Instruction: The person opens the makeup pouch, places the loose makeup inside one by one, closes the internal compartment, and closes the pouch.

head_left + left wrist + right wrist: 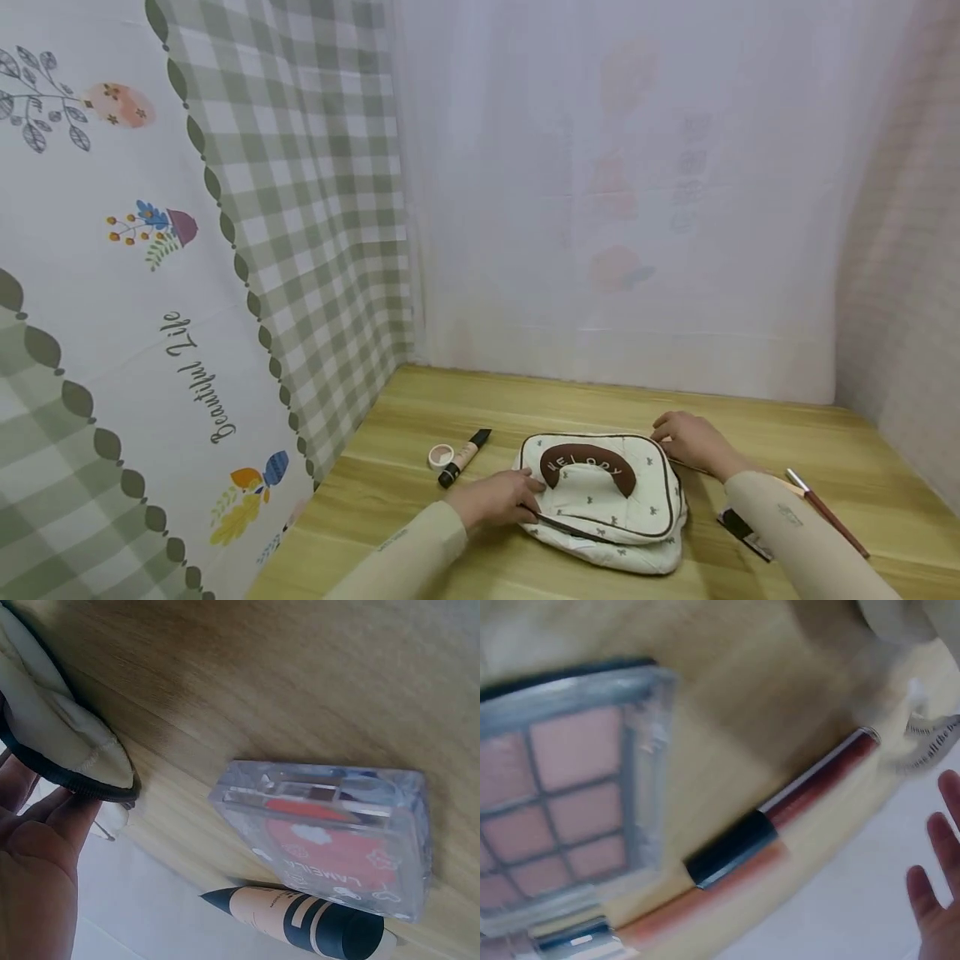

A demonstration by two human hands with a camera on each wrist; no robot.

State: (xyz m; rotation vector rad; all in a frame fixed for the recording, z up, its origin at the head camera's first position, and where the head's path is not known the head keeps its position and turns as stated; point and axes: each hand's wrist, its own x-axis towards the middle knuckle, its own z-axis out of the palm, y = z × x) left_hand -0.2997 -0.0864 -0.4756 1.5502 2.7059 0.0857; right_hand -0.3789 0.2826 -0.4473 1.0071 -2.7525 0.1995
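A quilted white makeup bag (600, 492) with a brown arched patch and dark piping lies on the table, small bows printed over it. At its left side, my left hand (497, 498) grips the dark zip edge (75, 780), some fingers tucked beneath the fabric in the left wrist view. My right hand (693, 442) is at the bag's far right corner. Its fingers (934, 840) look spread and relaxed in the right wrist view, with nothing between them. What the bag contains is hidden.
Left of the bag lie a clear blush compact (330, 840) and a beige tube (277, 911) with black ends. To the right are a pink-pan palette (577, 787), a dark red lip gloss tube (817, 780) and an orange tube (705, 892). Curtains (615, 208) hang behind the table.
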